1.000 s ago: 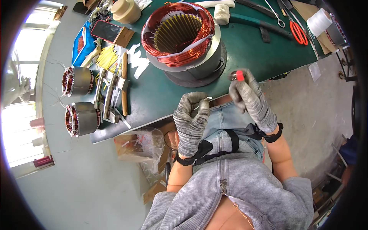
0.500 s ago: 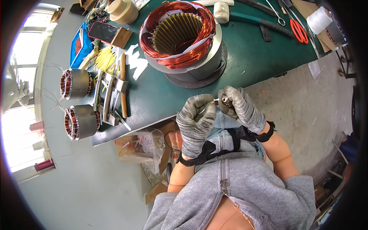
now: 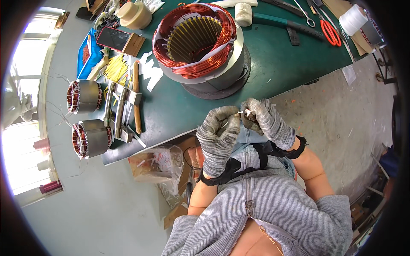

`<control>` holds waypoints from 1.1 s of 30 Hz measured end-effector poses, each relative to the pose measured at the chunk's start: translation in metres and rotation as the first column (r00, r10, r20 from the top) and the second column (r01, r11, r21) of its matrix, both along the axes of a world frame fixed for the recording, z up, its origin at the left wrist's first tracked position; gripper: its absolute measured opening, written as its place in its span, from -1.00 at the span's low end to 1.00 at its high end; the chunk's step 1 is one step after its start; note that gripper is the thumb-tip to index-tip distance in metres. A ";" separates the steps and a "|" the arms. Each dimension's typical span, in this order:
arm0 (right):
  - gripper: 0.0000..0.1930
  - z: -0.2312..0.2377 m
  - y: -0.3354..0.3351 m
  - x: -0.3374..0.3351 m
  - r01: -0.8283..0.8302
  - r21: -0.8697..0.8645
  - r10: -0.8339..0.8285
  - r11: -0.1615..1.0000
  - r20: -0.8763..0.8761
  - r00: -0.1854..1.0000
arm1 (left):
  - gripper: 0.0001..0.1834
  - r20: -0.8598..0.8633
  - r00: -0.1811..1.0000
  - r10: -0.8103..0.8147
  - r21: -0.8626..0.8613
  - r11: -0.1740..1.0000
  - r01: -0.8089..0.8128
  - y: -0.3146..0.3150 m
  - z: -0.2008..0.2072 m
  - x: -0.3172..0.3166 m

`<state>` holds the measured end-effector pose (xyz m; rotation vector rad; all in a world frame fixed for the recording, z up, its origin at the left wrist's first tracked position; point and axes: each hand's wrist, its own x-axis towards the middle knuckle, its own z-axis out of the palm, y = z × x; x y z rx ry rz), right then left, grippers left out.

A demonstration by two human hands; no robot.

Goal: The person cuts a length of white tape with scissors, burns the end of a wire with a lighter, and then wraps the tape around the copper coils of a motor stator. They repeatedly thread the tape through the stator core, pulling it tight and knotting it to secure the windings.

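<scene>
The left hand [image 3: 218, 134] pinches a thin white piece [image 3: 241, 112] between thumb and forefinger, its tip poking out toward the right hand [image 3: 269, 117]; the narrow grip presumably leaves that end free while keeping it steady. The right fingers [image 3: 251, 103] curl closely around a small object [image 3: 247, 113] with a pale end, too small to identify, its end just beside the white tip; whether they touch I cannot tell. Both things sit over the lap, just off the near edge of the bench [image 3: 277, 72], probably so the work stays close and clear of the copper coil [image 3: 200, 68]. That coil crowns a grey metal cylinder [image 3: 220, 83] standing on a round base [image 3: 244, 83], likely to lift it off the bench. Both gloved wrists angle inward, forearms rising from below, elbows bent near the body, knuckles up.
</scene>
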<state>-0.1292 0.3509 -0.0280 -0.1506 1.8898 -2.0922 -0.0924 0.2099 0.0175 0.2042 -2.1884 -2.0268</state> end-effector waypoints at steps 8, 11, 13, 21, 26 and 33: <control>-0.62 0.020 0.012 -0.004 -0.241 -0.247 0.286 0.939 0.165 0.944 | -0.84 0.045 0.999 -0.021 0.153 0.988 0.014 -0.002 -0.002 0.002; -0.61 0.021 0.008 -0.001 -0.161 -0.472 0.368 0.867 0.389 0.845 | -0.84 0.086 0.995 -0.048 0.192 0.981 0.031 -0.002 0.000 0.003; -0.58 0.022 0.005 0.000 -0.113 -0.551 0.384 0.827 0.407 0.828 | -0.85 0.084 0.995 -0.044 0.197 0.980 0.027 -0.001 -0.001 0.004; -0.58 0.028 0.002 0.000 -0.134 -0.490 0.382 0.861 0.450 0.807 | -0.85 0.058 0.998 -0.025 0.160 0.987 0.015 -0.001 -0.003 0.005; -0.58 0.026 0.001 0.000 -0.127 -0.533 0.402 0.837 0.440 0.803 | -0.85 0.039 0.999 0.015 0.137 0.990 -0.021 0.001 -0.005 0.004; -0.59 0.024 0.001 -0.002 -0.130 -0.562 0.434 0.817 0.450 0.780 | -0.87 0.055 0.998 -0.016 0.169 0.986 0.006 -0.003 -0.005 0.006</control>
